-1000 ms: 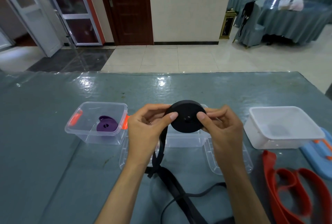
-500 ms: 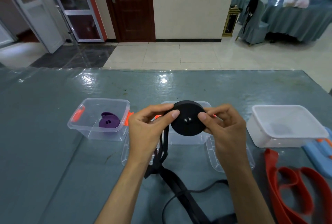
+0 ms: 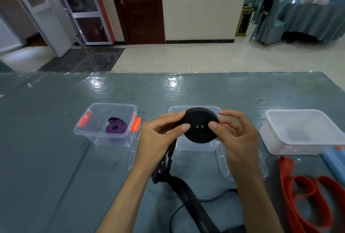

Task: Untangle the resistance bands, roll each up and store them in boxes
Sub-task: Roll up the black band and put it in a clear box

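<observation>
Both hands hold a round black rolled-up rubber band point(image 3: 200, 125) above the middle clear plastic box point(image 3: 194, 144). The left hand point(image 3: 158, 139) pinches it at 9 o'clock, and the right hand point(image 3: 237, 137) pinches it at 3 o'clock. Its loose tail hangs down to the grey-green surface point(image 3: 56, 167). A purple rolled band point(image 3: 116, 127) sits in the left clear box point(image 3: 106, 124).

Three bands: purple point(image 3: 116, 127), black point(image 3: 200, 124), red point(image 3: 302, 193). Three boxes point(image 3: 104, 135) point(image 3: 194, 146) point(image 3: 298, 139).

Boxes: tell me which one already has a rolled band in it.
The left box, with orange latches, holds the rolled purple band. No band shows in the other two.
</observation>
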{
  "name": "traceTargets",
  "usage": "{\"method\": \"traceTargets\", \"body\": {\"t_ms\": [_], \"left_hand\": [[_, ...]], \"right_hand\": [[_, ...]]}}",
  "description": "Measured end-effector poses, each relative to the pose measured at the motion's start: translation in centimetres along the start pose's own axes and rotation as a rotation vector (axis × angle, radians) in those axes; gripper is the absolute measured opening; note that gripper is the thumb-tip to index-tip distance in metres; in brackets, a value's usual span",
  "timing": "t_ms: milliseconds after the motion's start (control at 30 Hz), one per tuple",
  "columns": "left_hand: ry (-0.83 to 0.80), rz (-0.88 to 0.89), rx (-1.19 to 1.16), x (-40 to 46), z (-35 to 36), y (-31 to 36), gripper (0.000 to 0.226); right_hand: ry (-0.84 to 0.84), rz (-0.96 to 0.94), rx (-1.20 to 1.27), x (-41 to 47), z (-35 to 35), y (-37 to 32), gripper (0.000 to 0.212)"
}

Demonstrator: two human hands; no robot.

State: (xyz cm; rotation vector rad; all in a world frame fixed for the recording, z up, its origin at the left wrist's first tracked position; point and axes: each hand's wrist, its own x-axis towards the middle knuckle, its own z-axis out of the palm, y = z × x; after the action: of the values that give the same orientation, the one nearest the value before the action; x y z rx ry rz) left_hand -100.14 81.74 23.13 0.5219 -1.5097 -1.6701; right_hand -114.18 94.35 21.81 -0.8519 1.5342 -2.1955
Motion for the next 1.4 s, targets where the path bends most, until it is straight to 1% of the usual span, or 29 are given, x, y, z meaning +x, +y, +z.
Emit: {"method": "traceTargets", "body": {"t_ms": [33, 100, 200, 233, 300, 400, 533, 633, 700, 800, 867, 967, 1067, 1133, 1167, 1233, 1300, 1400], "left_hand": [[-0.026, -0.021, 0.003, 0.1, -0.3, -0.1, 0.033], [-0.021, -0.048, 0.005, 0.3, -0.8, -0.2, 0.035], [0.038, -0.021, 0.047, 0.3, -0.6, -0.3, 0.031], [0.041, 0.002, 0.040, 0.3, -0.4, -0.4, 0.028], [0.044, 0.034, 0.007, 0.2, -0.1, -0.5, 0.024], [0.006, 0.021, 0.008, 0.4, -0.5, -0.4, 0.026], [-0.003, 0.000, 0.040, 0.6, -1.2, 0.0, 0.027], [0.070, 0.022, 0.053, 0.6, -0.8, -0.2, 0.026], [0.102, 0.028, 0.056, 0.6, -0.9, -0.6, 0.027], [0.069, -0.026, 0.024, 0.6, -1.3, -1.1, 0.029], [0.036, -0.063, 0.018, 0.8, -1.7, -1.3, 0.031], [0.053, -0.044, 0.115, 1.2, -2.2, -1.5, 0.028], [0.095, -0.021, 0.175, 1.3, -1.8, -1.8, 0.025], [0.065, -0.035, 0.165, 1.3, -1.7, -2.0, 0.023], [0.013, -0.058, 0.157, 1.3, -1.8, -1.9, 0.023], [-0.092, -0.094, 0.177, 1.5, -2.1, -1.6, 0.030], [-0.102, -0.085, 0.235, 1.8, -2.3, -1.4, 0.035], [-0.066, -0.038, 0.268, 1.8, -2.0, -1.4, 0.031]], "right_hand": [[-0.008, 0.001, 0.000, 0.0, -0.1, 0.1, 0.024], [-0.043, 0.052, 0.013, 0.0, -0.3, 0.2, 0.022], [-0.081, 0.092, -0.029, 0.1, -0.4, 0.6, 0.031], [-0.079, 0.085, -0.041, 0.1, -0.4, 0.7, 0.032], [-0.058, 0.049, -0.030, 0.1, -0.2, 0.8, 0.027], [-0.035, -0.023, 0.004, 0.2, 0.0, 0.8, 0.028], [-0.068, 0.098, 0.080, 0.4, 0.4, 1.7, 0.037], [-0.085, 0.136, 0.078, 0.5, 0.9, 2.2, 0.027], [-0.065, 0.105, 0.068, 0.5, 1.2, 2.0, 0.026], [-0.051, 0.060, 0.054, 0.8, 1.6, 1.8, 0.030], [-0.044, 0.091, 0.062, 0.9, 1.7, 2.4, 0.025], [-0.078, 0.215, 0.094, 0.7, 1.9, 3.2, 0.013], [-0.047, 0.246, 0.110, 0.9, 1.9, 3.4, 0.021], [0.002, 0.172, 0.068, 1.2, 1.6, 3.2, 0.021], [0.016, 0.132, 0.039, 1.4, 1.5, 3.0, 0.020], [0.026, 0.089, 0.008, 1.6, 1.3, 2.8, 0.019], [-0.014, 0.102, 0.006, 1.7, 1.0, 2.6, 0.019], [-0.100, 0.182, -0.008, 1.9, 0.2, 2.8, 0.020]]}}
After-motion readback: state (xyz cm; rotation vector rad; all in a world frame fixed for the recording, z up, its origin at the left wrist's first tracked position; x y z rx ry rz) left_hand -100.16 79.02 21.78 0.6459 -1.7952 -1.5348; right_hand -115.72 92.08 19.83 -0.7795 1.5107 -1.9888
